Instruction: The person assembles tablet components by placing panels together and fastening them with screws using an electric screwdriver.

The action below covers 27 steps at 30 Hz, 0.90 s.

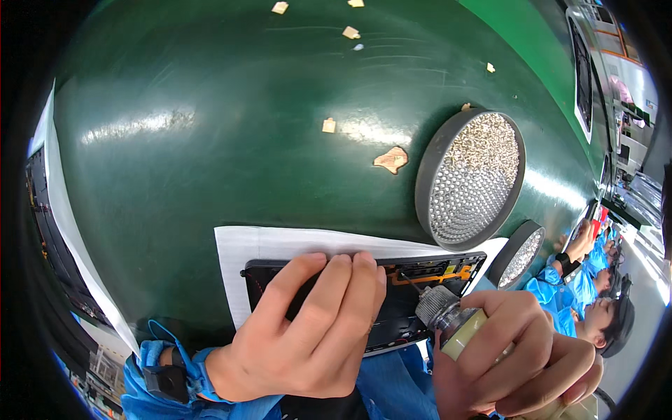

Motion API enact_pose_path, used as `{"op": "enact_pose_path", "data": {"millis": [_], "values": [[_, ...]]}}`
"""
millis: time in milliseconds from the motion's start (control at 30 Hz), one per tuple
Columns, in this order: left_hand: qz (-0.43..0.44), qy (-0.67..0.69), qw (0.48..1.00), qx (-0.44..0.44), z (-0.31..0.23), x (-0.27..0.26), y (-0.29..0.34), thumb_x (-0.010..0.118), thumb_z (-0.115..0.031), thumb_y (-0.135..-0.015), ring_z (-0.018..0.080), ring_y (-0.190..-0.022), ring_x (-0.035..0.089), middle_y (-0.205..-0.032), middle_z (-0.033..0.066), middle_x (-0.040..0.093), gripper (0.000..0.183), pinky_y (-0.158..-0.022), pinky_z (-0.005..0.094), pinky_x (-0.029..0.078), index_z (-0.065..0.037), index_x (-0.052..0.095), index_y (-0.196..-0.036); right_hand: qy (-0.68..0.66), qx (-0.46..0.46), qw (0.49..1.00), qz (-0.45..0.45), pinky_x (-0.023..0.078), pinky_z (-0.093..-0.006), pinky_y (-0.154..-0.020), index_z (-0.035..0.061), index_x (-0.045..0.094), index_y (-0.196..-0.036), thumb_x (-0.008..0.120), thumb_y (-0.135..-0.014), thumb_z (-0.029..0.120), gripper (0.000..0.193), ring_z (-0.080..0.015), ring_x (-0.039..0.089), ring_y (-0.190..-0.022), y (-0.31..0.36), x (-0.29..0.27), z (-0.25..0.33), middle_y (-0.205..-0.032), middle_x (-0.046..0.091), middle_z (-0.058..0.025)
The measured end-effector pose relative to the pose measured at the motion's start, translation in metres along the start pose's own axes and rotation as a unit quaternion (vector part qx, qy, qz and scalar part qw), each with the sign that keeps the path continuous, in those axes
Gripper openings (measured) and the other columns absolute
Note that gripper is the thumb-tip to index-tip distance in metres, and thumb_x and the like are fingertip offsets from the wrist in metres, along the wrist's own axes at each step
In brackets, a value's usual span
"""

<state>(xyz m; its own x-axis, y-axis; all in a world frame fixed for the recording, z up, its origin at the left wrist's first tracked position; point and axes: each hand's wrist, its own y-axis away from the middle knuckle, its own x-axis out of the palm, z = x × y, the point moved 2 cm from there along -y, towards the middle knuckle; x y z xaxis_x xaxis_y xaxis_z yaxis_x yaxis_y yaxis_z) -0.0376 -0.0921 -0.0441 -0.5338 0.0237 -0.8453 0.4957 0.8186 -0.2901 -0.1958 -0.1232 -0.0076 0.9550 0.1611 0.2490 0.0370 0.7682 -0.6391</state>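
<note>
My right hand (518,350) is wrapped round an electric screwdriver (448,316), whose thin bit points down into an opened tablet-like device (399,318). The device has a black body, with an orange ribbon cable (437,274) along its far side. Spread across its left part is my left hand (308,329), fingers stretched out and fingertips at the far edge; the thumb is hidden. A white foam sheet (234,262) lies under the device. Where the bit's tip meets the device is too small to make out.
A round grey screw tray (428,189) with a dimpled floor and many small screws stands beyond the device. A smaller round tray (505,262) sits to its right. Tan scraps (392,160) lie on the green table (210,168). At far right, people in blue (553,294) work.
</note>
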Motion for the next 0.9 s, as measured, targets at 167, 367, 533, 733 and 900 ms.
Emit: {"op": "enact_pose_path", "data": {"millis": [167, 367, 533, 733, 900], "values": [[-0.008, 0.007, 1.0, 0.005, 0.0, 0.002, 0.0, 0.072, -0.011, -0.071, 0.0292, -0.103, 0.067, -0.116, 0.0169, 0.071, 0.038, -0.086, 0.0442, 0.06, 0.003, 0.081, -0.105, -0.005, 0.01, 1.0, 0.026, 0.046, -0.0306, -0.048, 0.0009, 0.04, -0.139, 0.079, -0.093, 0.021, 0.063, -0.0154, 0.054, -0.064, 0.002, -0.003, -0.005, -0.097, 0.054, -0.0053], [0.0, 0.01, 1.0, -0.007, 0.0, 0.001, 0.0, 0.071, -0.012, -0.07, 0.0281, -0.104, 0.067, -0.117, 0.0159, 0.071, 0.039, -0.087, 0.0432, 0.06, 0.003, 0.081, -0.105, -0.006, 0.043, 0.997, 0.058, 0.046, -0.0309, -0.048, 0.0018, 0.038, -0.143, 0.079, -0.094, 0.021, 0.066, -0.0151, 0.053, -0.064, 0.002, -0.005, -0.007, -0.097, 0.053, -0.0048], [0.002, 0.029, 1.0, -0.011, 0.0, 0.003, 0.001, 0.072, -0.012, -0.071, 0.0283, -0.104, 0.067, -0.118, 0.0156, 0.07, 0.038, -0.087, 0.0429, 0.06, 0.003, 0.081, -0.105, -0.028, 0.087, 0.993, 0.071, 0.047, -0.026, -0.055, 0.0057, 0.042, -0.126, 0.076, -0.094, 0.024, 0.05, -0.0114, 0.051, -0.057, 0.017, -0.023, -0.003, -0.082, 0.054, 0.0004], [-0.027, 0.033, 0.999, -0.023, 0.001, 0.002, 0.004, 0.075, -0.012, -0.071, 0.0286, -0.103, 0.068, -0.115, 0.0168, 0.072, 0.033, -0.085, 0.0421, 0.061, 0.001, 0.082, -0.101, 0.022, 0.065, 0.993, 0.095, 0.047, -0.0318, -0.052, 0.0023, 0.037, -0.145, 0.078, -0.095, 0.02, 0.067, -0.0158, 0.053, -0.063, 0.0, -0.001, -0.004, -0.096, 0.052, -0.0045], [-0.048, 0.043, 0.997, -0.039, -0.001, 0.001, 0.002, 0.079, -0.012, -0.072, 0.0284, -0.102, 0.068, -0.113, 0.017, 0.073, 0.029, -0.084, 0.0411, 0.06, 0.0, 0.082, -0.098, 0.055, 0.042, 0.993, 0.093, 0.048, -0.033, -0.054, 0.003, 0.036, -0.145, 0.076, -0.097, 0.022, 0.066, -0.0158, 0.052, -0.063, 0.002, 0.004, -0.005, -0.096, 0.051, -0.0053]]}}
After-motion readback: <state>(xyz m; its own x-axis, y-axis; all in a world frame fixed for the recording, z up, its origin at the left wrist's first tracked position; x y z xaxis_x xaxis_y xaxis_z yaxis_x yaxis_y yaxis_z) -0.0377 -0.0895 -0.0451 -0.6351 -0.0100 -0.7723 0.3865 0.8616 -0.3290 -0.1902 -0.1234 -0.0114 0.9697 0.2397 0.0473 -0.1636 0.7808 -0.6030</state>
